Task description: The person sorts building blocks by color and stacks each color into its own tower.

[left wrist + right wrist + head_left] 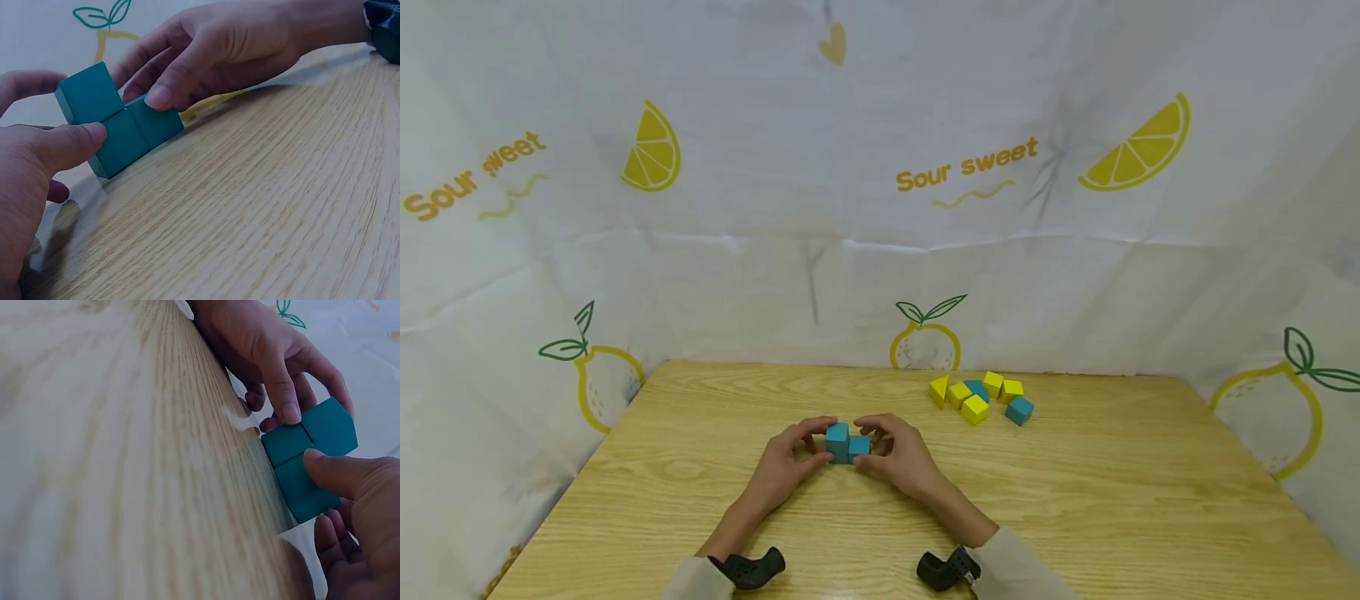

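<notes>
Three blue cubes stand together on the wooden table. An upper cube sits on a lower cube, and a third cube touches the lower one's right side. My left hand pinches the two-cube stack from the left; its thumb lies on the lower cube near the seam and a finger reaches the upper cube. From the right, my right hand holds the third cube, its thumb on the near face. Some fingers of both hands are hidden behind the cubes.
Farther back on the table, to the right, lies a loose group of blocks: several yellow cubes, a yellow triangular block, a blue block partly covered and a blue cube. A lemon-printed white cloth hangs behind.
</notes>
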A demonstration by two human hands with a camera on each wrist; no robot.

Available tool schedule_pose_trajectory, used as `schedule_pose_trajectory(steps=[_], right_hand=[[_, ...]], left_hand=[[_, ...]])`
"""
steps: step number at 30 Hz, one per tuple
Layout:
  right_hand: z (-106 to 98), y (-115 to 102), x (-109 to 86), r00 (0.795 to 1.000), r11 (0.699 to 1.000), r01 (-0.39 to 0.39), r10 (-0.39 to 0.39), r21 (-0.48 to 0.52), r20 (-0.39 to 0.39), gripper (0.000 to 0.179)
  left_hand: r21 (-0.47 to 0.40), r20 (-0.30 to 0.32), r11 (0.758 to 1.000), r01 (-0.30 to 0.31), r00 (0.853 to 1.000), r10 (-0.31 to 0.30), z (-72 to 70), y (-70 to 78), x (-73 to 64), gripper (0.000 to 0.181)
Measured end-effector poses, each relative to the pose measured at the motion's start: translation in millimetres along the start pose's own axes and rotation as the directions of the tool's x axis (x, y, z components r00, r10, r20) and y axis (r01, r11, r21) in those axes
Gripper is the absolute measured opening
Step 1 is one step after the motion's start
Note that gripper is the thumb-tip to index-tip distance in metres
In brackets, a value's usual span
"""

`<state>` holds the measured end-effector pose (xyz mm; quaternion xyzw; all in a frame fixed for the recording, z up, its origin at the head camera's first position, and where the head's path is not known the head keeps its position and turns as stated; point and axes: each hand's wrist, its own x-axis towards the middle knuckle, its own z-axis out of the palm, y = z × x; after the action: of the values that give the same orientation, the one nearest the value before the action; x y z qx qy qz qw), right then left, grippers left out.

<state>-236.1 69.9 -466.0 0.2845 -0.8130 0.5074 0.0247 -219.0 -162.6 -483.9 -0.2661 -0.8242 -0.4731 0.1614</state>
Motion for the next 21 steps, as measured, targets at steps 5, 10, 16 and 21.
schedule_pose_trajectory(steps=[5, 10, 16, 21], right_hand=[[1.3, 0.3, 0.0, 1.0, 1.0, 0.005, -0.005, 0.025, -0.002, 0.044], [1.5, -1.3, 0.5, 1.0, 0.999, -0.007, 0.007, 0.032, -0.005, 0.043], [2.0, -1.9, 0.9, 1.0, 0.999, -0.013, 0.013, 0.031, -0.007, 0.043], [3.2, 1.2, 1.1, 1.0, 0.999, -0.019, 0.019, 0.036, -0.007, 0.043]], left_hand=[[-0.003, 0.001, 1.0, 0.011, 1.0, -0.011, 0.2, 0.7, 1.2, 0.052], [0.006, -0.013, 1.0, 0.006, 1.0, -0.006, 0.3, 1.8, 1.9, 0.052], [0.022, -0.034, 1.0, 0.007, 0.999, -0.006, 0.4, 2.9, 2.1, 0.051], [0.018, -0.039, 1.0, 0.009, 0.999, -0.008, 1.2, 3.3, 1.5, 0.049]])
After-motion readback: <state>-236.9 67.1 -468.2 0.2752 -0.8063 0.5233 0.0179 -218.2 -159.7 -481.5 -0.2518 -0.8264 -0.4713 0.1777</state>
